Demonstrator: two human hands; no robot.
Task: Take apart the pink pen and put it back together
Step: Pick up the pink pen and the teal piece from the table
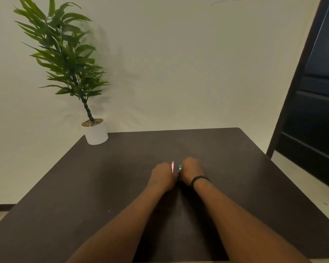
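Note:
Both of my hands meet over the middle of the dark brown table (103, 186). My left hand (162, 177) is closed around a pink pen part (172, 166), whose tip sticks up past the knuckles. My right hand (190, 170), with a black band on its wrist, grips a teal and white piece (180, 166) right beside the pink part. The two pieces stand close together with a narrow gap between them. My fingers hide the rest of both pieces.
A green potted plant in a white pot (96, 132) stands at the table's far left corner against a pale wall. A dark doorway (315, 92) is at the right, beyond the table's right edge.

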